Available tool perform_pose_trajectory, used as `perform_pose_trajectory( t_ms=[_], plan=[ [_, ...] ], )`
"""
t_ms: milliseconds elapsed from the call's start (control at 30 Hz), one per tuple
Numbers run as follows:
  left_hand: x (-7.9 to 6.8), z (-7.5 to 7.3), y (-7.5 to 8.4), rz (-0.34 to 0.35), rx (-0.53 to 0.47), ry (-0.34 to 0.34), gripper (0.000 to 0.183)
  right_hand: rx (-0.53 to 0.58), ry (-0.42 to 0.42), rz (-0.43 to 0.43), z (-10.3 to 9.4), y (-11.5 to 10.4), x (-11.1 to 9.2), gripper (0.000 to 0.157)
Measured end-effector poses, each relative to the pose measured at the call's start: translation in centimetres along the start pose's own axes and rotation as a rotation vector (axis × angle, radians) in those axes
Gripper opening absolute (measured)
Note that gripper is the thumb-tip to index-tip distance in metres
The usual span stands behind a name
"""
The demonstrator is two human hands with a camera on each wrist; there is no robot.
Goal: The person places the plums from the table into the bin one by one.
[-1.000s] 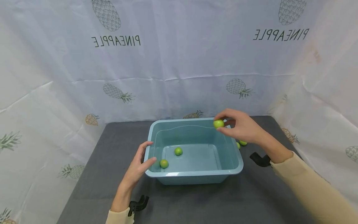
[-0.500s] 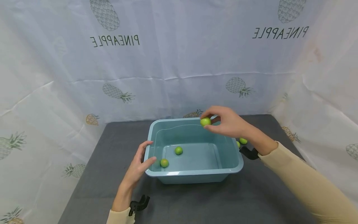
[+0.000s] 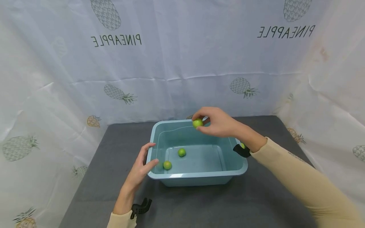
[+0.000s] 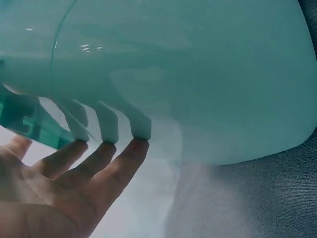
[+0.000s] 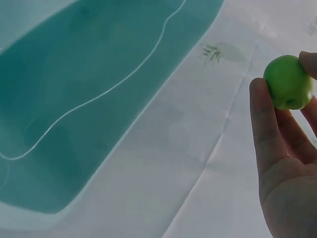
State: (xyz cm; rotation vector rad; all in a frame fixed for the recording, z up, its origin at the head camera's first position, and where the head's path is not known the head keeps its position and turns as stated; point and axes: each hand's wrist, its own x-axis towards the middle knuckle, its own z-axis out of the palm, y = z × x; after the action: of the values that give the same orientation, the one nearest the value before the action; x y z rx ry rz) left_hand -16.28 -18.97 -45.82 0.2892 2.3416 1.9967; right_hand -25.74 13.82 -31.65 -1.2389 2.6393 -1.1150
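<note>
Between the thumb and fingertips of my right hand (image 3: pixel 219 123) is a small round lime (image 3: pixel 197 123), held above the far part of a light blue plastic basin (image 3: pixel 196 174). In the right wrist view the lime (image 5: pixel 288 83) shows bright green with a stem scar. My left hand (image 3: pixel 138 171) grips the basin's left rim, its thumb over the inner side. The left wrist view shows the fingers (image 4: pixel 116 173) with their tips against the basin's outer wall (image 4: pixel 223 99). Two more limes, one near the middle (image 3: pixel 182 152) and one near the left front corner (image 3: pixel 167 165), lie on the basin floor.
Another lime (image 3: pixel 242 145) is partly visible just outside the basin's right end, behind the right wrist strap (image 3: pixel 241 150). The basin stands on a dark grey cloth-covered table (image 3: pixel 114 152). A white pineapple-print curtain (image 3: pixel 176 63) encloses the back and sides.
My right hand has moved left with the lime, from the basin's far right corner to over its far middle. A lime right of the basin is now hidden by the arm. The left hand stays put.
</note>
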Motion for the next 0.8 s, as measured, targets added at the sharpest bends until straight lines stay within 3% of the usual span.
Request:
perform_pose_trajectory(
  t_ms=[200,800],
  plan=[
    [0.0,-0.1,0.0,0.012,0.001,-0.006,0.059,0.002,-0.049,-0.021,1.3,0.6,1.3,0.025],
    [0.2,-0.2,-0.1,0.026,0.021,-0.005,0.059,-0.202,-0.269,-0.010,5.7,2.3,3.7,0.023]
  ],
)
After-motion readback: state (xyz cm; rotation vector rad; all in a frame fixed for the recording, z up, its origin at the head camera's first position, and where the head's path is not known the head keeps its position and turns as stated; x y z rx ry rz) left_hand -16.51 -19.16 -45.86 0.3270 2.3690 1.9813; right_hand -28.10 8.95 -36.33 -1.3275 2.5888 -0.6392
